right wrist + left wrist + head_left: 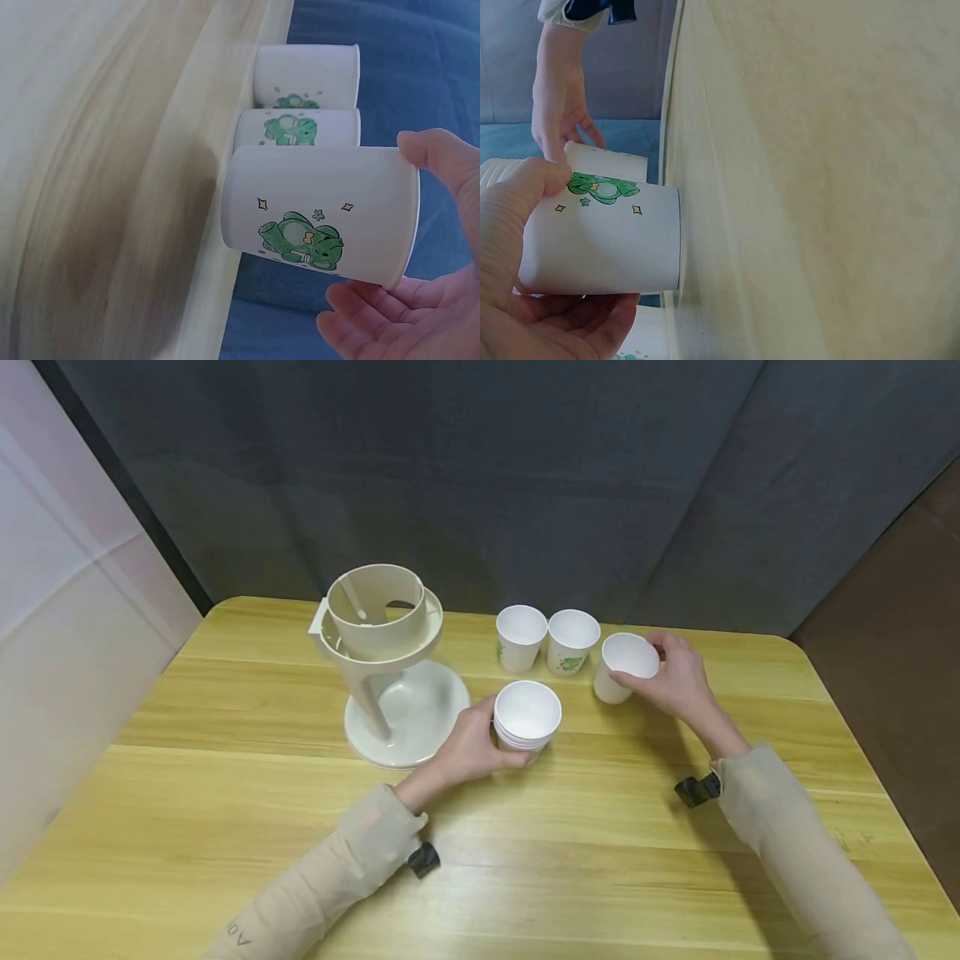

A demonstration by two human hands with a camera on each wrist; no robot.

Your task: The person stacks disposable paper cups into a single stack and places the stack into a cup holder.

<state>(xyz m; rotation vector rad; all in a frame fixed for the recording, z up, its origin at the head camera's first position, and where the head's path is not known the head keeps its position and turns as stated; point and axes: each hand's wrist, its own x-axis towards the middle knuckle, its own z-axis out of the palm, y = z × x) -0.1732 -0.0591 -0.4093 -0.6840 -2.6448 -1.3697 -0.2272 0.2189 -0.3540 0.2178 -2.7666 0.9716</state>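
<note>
While your left grip (468, 745) holds a nested stack of white paper cups (527, 714) near the frame's centre, perhaps to steady it, your right grip (677, 681) pinches one green-printed white paper cup (628, 657) by its rim (likely so its sides aren't crushed), right of centre.

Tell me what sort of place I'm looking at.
Probably a staged tabletop workspace, perhaps for filming: a wood-grained table stands before a dark cloth backdrop, with pale sheeting at the left.
</note>
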